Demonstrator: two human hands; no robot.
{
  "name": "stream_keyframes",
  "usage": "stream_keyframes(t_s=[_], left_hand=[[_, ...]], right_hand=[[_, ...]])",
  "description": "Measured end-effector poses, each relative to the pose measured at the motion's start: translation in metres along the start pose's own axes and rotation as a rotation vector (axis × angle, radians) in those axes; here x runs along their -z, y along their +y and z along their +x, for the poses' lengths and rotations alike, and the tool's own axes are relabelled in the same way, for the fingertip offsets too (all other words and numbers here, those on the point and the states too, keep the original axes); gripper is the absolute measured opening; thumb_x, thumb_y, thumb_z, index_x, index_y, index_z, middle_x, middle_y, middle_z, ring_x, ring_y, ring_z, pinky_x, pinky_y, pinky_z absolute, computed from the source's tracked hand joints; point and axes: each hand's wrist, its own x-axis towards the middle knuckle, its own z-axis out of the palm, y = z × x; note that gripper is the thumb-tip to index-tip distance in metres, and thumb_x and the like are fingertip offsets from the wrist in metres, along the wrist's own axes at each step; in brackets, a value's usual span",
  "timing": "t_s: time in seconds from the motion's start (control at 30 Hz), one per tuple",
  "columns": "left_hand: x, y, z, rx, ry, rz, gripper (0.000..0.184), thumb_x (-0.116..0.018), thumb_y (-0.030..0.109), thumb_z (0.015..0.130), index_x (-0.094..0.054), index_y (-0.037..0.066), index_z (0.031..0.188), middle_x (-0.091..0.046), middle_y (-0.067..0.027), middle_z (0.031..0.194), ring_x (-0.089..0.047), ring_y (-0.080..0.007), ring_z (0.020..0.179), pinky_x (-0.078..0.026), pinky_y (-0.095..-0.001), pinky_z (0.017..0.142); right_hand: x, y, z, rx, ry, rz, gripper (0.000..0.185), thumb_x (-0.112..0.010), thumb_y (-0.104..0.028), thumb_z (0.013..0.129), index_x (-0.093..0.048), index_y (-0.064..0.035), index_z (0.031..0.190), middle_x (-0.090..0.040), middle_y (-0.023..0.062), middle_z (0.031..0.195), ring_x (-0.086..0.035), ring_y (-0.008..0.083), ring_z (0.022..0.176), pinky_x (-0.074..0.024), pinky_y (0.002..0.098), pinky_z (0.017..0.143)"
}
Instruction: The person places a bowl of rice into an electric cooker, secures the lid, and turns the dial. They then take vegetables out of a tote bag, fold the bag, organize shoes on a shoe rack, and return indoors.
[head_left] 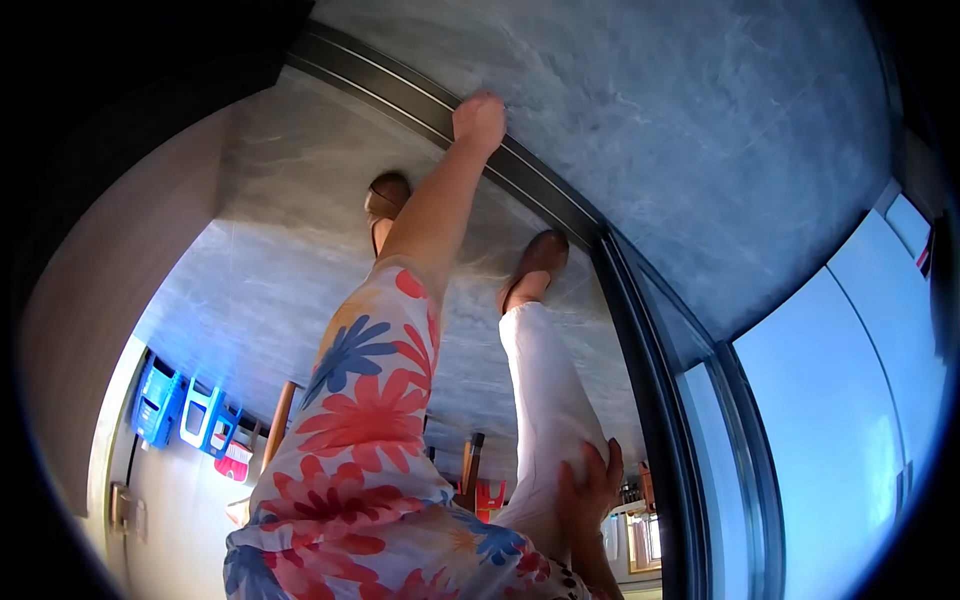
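Note:
My left hand (480, 121) reaches out past my feet, closed in a fist low over the dark metal floor track (540, 190). Whatever its fingers may hold is hidden. The floral sleeve (365, 385) of that arm covers the left leg from view. My right hand (590, 490) rests on the white trousers (545, 385) near the right knee, fingers spread and holding nothing. Just behind the track stand my feet in brown shoes, the left shoe (387, 193) and the right shoe (540, 256).
A dark-framed glass sliding door (650, 400) stands at the right. Glossy pale cabinet fronts (830, 400) lie beyond it. Grey marbled floor (720, 140) spreads past the track. Behind me are blue plastic stools (205, 415) and wooden furniture legs (280, 425). A beige panel (120, 270) borders the left.

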Motion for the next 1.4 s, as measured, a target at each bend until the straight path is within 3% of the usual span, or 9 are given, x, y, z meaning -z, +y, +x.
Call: stream_keyframes(t_s=[0.33, 0.47, 0.6, 0.73, 0.87, 1.0, 1.07, 1.23, 1.4], left_hand=[[-0.003, 0.012, 0.003, -0.026, -0.105, 0.033, 0.016, -0.050, 0.009, 0.070, -0.060, 0.002, 0.080, -0.058, -0.0180, 0.089, -0.057, -0.0334, 0.082, -0.047, -0.0405, 0.070], [0.038, 0.025, -0.049, -0.025, -0.341, 0.050, 0.017, -0.051, 0.007, 0.069, -0.061, 0.002, 0.082, -0.059, -0.0202, 0.084, -0.058, -0.0335, 0.081, -0.048, -0.0418, 0.069], [0.082, 0.029, -0.133, -0.025, -0.354, -0.127, 0.010, -0.052, 0.006, 0.066, -0.061, 0.001, 0.068, -0.060, -0.0193, 0.075, -0.059, -0.0341, 0.074, -0.047, -0.0430, 0.066], [0.163, 0.029, -0.227, -0.058, -0.106, -0.440, 0.013, -0.052, 0.017, 0.066, -0.059, 0.006, 0.066, -0.057, -0.0171, 0.068, -0.055, -0.0349, 0.064, -0.044, -0.0443, 0.059], [0.280, 0.009, -0.295, -0.106, -0.065, -0.551, 0.013, -0.054, 0.019, 0.068, -0.058, 0.006, 0.067, -0.057, -0.0157, 0.066, -0.055, -0.0330, 0.063, -0.044, -0.0401, 0.056], [0.393, 0.001, -0.313, -0.038, -0.015, -0.650, 0.012, -0.055, 0.018, 0.071, -0.057, 0.006, 0.068, -0.057, -0.0143, 0.064, -0.056, -0.0319, 0.062, -0.044, -0.0378, 0.055], [0.449, 0.004, -0.303, -0.062, 0.069, -0.727, 0.012, -0.055, 0.018, 0.072, -0.056, 0.006, 0.068, -0.057, -0.0135, 0.064, -0.056, -0.0314, 0.063, -0.044, -0.0372, 0.055], [0.618, 0.069, -0.248, -0.336, 0.538, -0.690, 0.011, -0.053, 0.014, 0.075, -0.053, 0.003, 0.073, -0.054, -0.0141, 0.072, -0.054, -0.0313, 0.066, -0.042, -0.0374, 0.057], [0.787, 0.156, -0.183, -0.734, 1.080, -0.614, 0.007, -0.056, 0.007, 0.074, -0.052, 0.002, 0.074, -0.052, -0.0111, 0.069, -0.052, -0.0252, 0.060, -0.042, -0.0311, 0.054]], right_hand=[[-0.003, -0.003, 0.005, 0.008, 0.012, 0.014, 0.038, -0.062, -0.027, 0.066, -0.056, -0.0117, 0.101, -0.041, 0.0198, 0.118, -0.042, 0.0389, 0.103, -0.0365, 0.0476, 0.082], [-0.004, -0.017, -0.001, 0.106, 0.050, -0.009, 0.037, -0.064, -0.022, 0.065, -0.055, -0.0132, 0.100, -0.043, 0.0204, 0.117, -0.045, 0.0378, 0.101, -0.0397, 0.0446, 0.081], [-0.010, -0.018, -0.004, 0.182, 0.014, -0.034, 0.039, -0.062, -0.027, 0.067, -0.054, -0.0151, 0.103, -0.043, 0.0193, 0.117, -0.047, 0.0363, 0.098, -0.0409, 0.0433, 0.080], [-0.008, -0.022, -0.007, 0.188, -0.145, -0.083, 0.051, -0.059, -0.036, 0.069, -0.046, -0.0176, 0.115, -0.037, 0.0200, 0.122, -0.044, 0.0381, 0.103, -0.0381, 0.0430, 0.085], [0.023, -0.036, -0.034, 0.232, -0.311, -0.064, 0.065, -0.058, -0.040, 0.071, -0.033, -0.0156, 0.126, -0.028, 0.0229, 0.128, -0.034, 0.0415, 0.113, -0.0322, 0.0436, 0.092], [0.058, -0.039, -0.053, 0.238, -0.395, 0.013, 0.074, -0.058, -0.042, 0.072, -0.025, -0.0083, 0.130, -0.024, 0.0262, 0.131, -0.029, 0.0398, 0.119, -0.0290, 0.0395, 0.096], [0.089, -0.055, -0.048, 0.292, -0.334, 0.261, 0.074, -0.058, -0.041, 0.073, -0.026, -0.0049, 0.129, -0.029, 0.0276, 0.127, -0.032, 0.0374, 0.118, -0.0299, 0.0371, 0.096], [0.162, -0.113, -0.039, 0.403, -0.181, 0.361, 0.069, -0.057, -0.039, 0.075, -0.031, 0.0000, 0.126, -0.043, 0.0255, 0.118, -0.042, 0.0331, 0.112, -0.0333, 0.0344, 0.093], [0.183, -0.130, 0.030, 0.459, -0.316, 0.357, 0.065, -0.053, -0.042, 0.077, -0.036, -0.0006, 0.124, -0.044, 0.0225, 0.119, -0.041, 0.0301, 0.114, -0.0329, 0.0330, 0.093]])
